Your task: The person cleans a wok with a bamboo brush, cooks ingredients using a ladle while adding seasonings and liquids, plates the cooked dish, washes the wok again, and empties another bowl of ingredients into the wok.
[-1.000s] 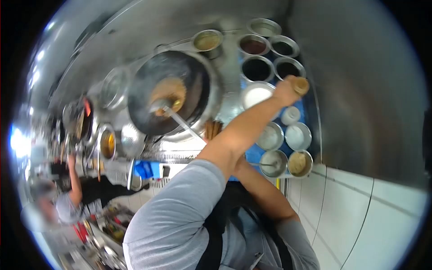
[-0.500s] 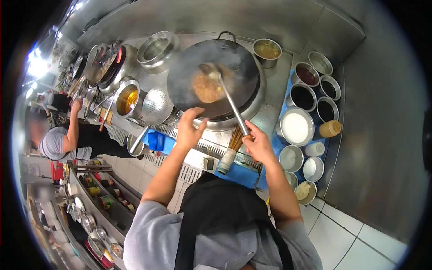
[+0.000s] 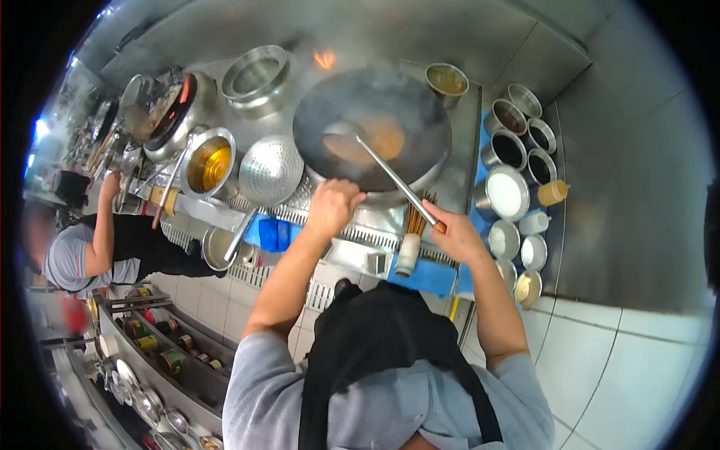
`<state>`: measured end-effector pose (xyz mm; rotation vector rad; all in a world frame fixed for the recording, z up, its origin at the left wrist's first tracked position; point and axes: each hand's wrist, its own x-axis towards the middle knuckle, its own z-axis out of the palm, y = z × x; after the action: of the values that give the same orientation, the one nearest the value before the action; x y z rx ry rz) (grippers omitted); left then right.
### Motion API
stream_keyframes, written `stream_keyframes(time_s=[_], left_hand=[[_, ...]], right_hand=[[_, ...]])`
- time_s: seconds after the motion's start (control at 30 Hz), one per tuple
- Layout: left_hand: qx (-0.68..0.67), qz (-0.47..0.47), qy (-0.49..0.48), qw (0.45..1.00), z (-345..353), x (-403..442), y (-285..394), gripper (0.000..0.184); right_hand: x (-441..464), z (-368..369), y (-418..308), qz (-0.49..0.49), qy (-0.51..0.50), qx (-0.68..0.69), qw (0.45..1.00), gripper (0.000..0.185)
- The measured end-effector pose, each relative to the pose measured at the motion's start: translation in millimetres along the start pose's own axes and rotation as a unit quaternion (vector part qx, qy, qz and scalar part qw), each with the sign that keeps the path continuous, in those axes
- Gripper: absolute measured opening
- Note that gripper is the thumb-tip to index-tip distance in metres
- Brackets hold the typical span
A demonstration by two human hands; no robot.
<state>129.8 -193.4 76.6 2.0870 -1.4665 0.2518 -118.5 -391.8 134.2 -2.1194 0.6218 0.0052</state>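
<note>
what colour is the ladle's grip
Brown; the ladle's grip shows in the head view, at the right hand.

Our bare left hand (image 3: 335, 206), spread open half a second ago, now curls at the near rim of the round black metal wok (image 3: 337, 171). An orange flame (image 3: 324, 59) now flares behind it. The long-handled metal ladle (image 3: 397, 181) has its bowl at the brown food's (image 3: 386, 142) left edge, no longer its far edge. The tan plastic squeeze bottle (image 3: 553, 193) has left our grasp.
</note>
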Motion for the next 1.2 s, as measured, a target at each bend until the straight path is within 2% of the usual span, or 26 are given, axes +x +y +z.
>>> stream_keyframes(time_s=[0.1, 0.17, 0.27, 0.37, 0.47, 0.5, 0.6, 0.63, 0.7, 0.73, 0.83, 0.87, 0.97, 1.0, 1.1, 1.13, 1.2], left_hand=[[0.038, -0.006, -0.011, 0.999, 18, 3, -21, 0.019], [0.002, -0.005, 0.005, 1.0, 16, -2, -17, 0.018], [-0.027, 0.002, 0.009, 1.0, 5, -1, -19, 0.018], [-0.041, -0.002, 0.009, 0.999, 9, -5, -26, 0.02], [-0.042, 0.008, 0.0, 0.999, 8, -3, -28, 0.021], [-0.054, 0.017, 0.025, 0.998, 7, -3, -27, 0.021], [-0.044, 0.014, -0.007, 0.999, 10, 0, -27, 0.02], [-0.039, 0.009, -0.01, 0.999, 10, -1, -26, 0.019], [-0.045, -0.003, 0.0, 0.999, 11, -3, -22, 0.019], [-0.047, -0.006, 0.002, 0.999, 11, -3, -20, 0.018], [-0.055, -0.023, 0.002, 0.998, 21, -3, -15, 0.015], [-0.056, -0.046, 0.011, 0.997, 18, -1, -2, 0.017], [-0.065, -0.058, 0.034, 0.996, 32, 9, 57, 0.028], [-0.143, -0.066, 0.018, 0.987, 49, 14, 75, 0.036], [-0.191, 0.021, -0.058, 0.98, 94, 56, 155, 0.043], [-0.195, 0.007, -0.111, 0.974, 114, 71, 179, 0.046], [-0.173, 0.069, -0.112, 0.976, 164, 105, 220, 0.049]], right_hand=[[-24, 35, -10, 0.034, 0.025, 0.039, 0.998, 0.068], [-20, 46, -11, 0.055, 0.05, 0.029, 0.997, 0.069], [-7, 69, -13, 0.115, 0.133, 0.115, 0.978, 0.066], [23, 102, 1, 0.097, 0.236, 0.013, 0.967, 0.067], [26, 93, -8, 0.152, 0.126, 0.176, 0.964, 0.066], [13, 93, -11, 0.129, 0.121, 0.141, 0.974, 0.066], [-10, 90, -8, 0.058, 0.136, 0.059, 0.987, 0.068], [-20, 110, 4, 0.038, 0.152, 0.052, 0.986, 0.069], [-22, 150, 43, -0.017, 0.267, -0.062, 0.961, 0.066], [-23, 145, 43, 0.109, 0.189, -0.065, 0.974, 0.058], [-35, 104, 44, 0.123, 0.103, 0.05, 0.986, 0.048], [-46, 94, 43, 0.107, 0.13, 0.108, 0.98, 0.041], [-86, 74, 76, 0.07, 0.16, 0.204, 0.963, 0.043], [-106, 52, 69, 0.114, 0.107, 0.346, 0.925, 0.043], [-160, 12, 83, 0.099, 0.111, 0.516, 0.843, 0.043], [-174, 0, 90, 0.111, 0.126, 0.519, 0.838, 0.043], [-197, -23, 105, 0.131, 0.157, 0.521, 0.829, 0.044]])
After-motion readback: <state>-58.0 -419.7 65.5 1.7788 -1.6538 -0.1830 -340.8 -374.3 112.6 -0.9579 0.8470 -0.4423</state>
